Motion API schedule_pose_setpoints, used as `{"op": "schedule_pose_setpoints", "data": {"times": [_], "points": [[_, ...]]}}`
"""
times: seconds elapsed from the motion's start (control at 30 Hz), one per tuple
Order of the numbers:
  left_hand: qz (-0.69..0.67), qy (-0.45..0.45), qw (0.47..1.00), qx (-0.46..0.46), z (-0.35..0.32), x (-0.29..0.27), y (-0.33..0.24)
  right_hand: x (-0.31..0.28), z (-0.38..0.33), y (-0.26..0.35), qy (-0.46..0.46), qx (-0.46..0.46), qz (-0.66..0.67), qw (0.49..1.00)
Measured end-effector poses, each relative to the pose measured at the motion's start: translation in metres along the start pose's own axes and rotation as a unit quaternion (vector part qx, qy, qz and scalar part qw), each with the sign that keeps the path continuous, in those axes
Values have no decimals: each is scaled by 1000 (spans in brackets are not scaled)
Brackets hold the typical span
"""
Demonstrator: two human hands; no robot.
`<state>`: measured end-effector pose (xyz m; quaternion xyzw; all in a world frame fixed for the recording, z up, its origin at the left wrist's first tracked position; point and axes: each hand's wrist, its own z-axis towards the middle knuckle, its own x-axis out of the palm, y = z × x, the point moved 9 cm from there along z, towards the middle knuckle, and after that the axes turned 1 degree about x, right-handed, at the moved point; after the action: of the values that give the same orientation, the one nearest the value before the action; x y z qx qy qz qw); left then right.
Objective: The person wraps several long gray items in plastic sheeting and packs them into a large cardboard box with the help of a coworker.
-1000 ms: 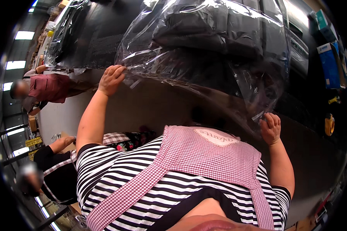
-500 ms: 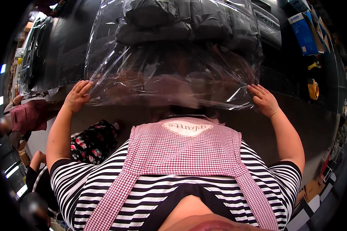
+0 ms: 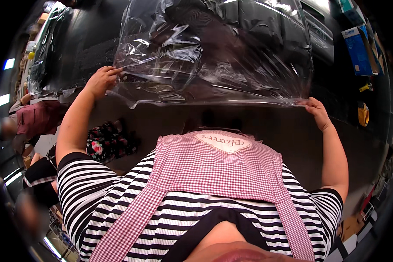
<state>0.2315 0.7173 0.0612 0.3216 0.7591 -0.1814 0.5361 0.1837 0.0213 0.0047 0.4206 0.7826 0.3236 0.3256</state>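
Apparently, the left hand point(image 3: 104, 81) and the right hand point(image 3: 318, 112) pinch opposite sides of the clear, glossy plastic film point(image 3: 231, 83) at the upper centre of the frame, probably so that its near edge is spread wide below the dark, bulky bundle point(image 3: 257, 22).

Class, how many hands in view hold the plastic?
2: the left hand at the plastic's left edge, the right hand at its near right corner. Its far end is out of frame; others may be hidden.
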Motion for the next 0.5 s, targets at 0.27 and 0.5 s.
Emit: {"op": "schedule_pose_setpoints", "data": {"times": [0.27, 0.5], "points": [[-243, 1, 966, -82, 19, 17, 26, -32, 20, -32, -35, -68, 310, 948], [-712, -118, 615, -317, -65, 87, 100, -49, 19, -49, -105, 5, 283, 953]]}}
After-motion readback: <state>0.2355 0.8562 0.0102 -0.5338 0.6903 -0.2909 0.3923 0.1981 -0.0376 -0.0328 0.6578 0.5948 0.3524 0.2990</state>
